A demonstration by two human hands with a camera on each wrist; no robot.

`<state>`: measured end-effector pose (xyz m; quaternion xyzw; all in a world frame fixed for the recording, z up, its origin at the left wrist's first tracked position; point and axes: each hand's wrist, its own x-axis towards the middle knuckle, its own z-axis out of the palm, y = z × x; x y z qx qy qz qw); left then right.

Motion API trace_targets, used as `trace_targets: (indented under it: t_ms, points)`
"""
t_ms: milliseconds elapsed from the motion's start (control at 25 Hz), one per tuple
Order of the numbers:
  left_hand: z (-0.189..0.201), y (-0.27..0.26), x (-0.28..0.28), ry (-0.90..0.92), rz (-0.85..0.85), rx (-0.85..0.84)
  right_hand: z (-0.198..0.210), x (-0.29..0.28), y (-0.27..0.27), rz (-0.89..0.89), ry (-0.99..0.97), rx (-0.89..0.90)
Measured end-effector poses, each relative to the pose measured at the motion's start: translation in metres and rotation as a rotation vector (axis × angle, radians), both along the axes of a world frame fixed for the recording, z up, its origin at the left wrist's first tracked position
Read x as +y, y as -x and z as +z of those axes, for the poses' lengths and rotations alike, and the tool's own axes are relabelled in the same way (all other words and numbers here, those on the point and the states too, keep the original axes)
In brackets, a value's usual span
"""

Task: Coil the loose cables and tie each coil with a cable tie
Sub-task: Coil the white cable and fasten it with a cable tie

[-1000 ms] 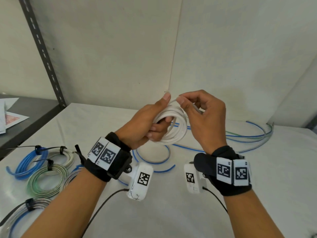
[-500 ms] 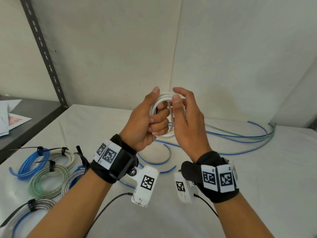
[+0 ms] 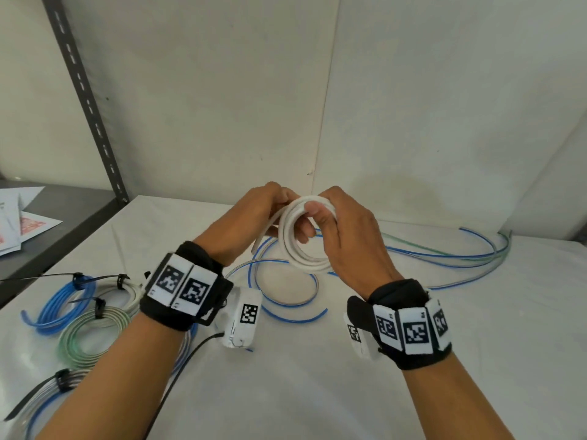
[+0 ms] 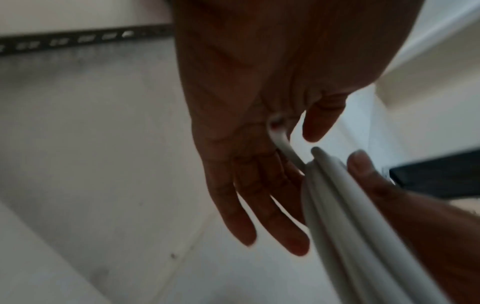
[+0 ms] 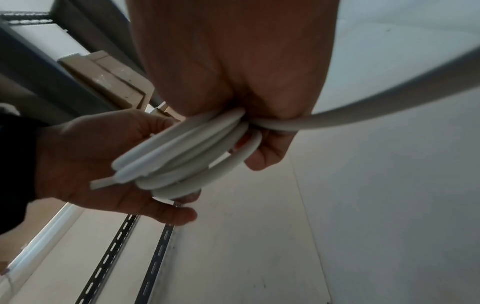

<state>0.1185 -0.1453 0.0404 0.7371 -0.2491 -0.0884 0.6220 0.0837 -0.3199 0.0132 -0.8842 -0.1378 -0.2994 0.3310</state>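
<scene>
several coils [image 3: 79, 315] lie tied; the white coil [image 3: 298, 249], gripped by the right hand [image 3: 346, 236] and resting on the slack-fingered left hand [image 3: 251, 217], lacks its tie, and loose cables [image 3: 444, 255] are left.

The tied grey coil [image 3: 47, 396] runs off the frame's lower-left edge.

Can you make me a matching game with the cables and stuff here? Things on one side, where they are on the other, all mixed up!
Things:
1. white coil
2. green coil
3. loose blue cables
4. papers

Places:
a. lying uncoiled on the table
b. on the dark shelf
c. up in the right hand grip
d. on the table, tied with a black tie

Pairs: 1-c, 2-d, 3-a, 4-b
</scene>
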Motion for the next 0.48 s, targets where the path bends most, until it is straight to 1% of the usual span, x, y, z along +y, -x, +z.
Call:
trace_targets:
  t_ms: [80, 120, 160, 200, 280, 360, 480]
  points:
    - [0.001, 0.001, 0.002, -0.074, 0.14, -0.072, 0.0, 0.005, 0.001, 0.06, 0.073, 0.038]
    - [-0.001, 0.002, -0.001, -0.063, 0.175, -0.063, 0.0, 0.007, 0.002, 0.075, 0.1, 0.048]
    - [-0.002, 0.004, -0.006, -0.027, 0.156, -0.007, 0.001, 0.009, 0.003, 0.077, 0.119, 0.051]
    - [-0.004, 0.007, -0.012, 0.042, 0.101, 0.079, 0.001, 0.01, 0.003, 0.065, 0.123, 0.047]
    - [-0.007, 0.012, -0.023, 0.195, 0.038, 0.202, 0.001, 0.009, 0.005, 0.011, 0.082, 0.009]
    - [-0.007, 0.017, -0.032, 0.293, 0.064, 0.221, 0.0, 0.006, 0.005, -0.06, 0.033, -0.042]
    - [-0.007, 0.019, -0.038, 0.279, 0.14, 0.217, -0.005, 0.008, 0.004, -0.095, 0.004, -0.091]
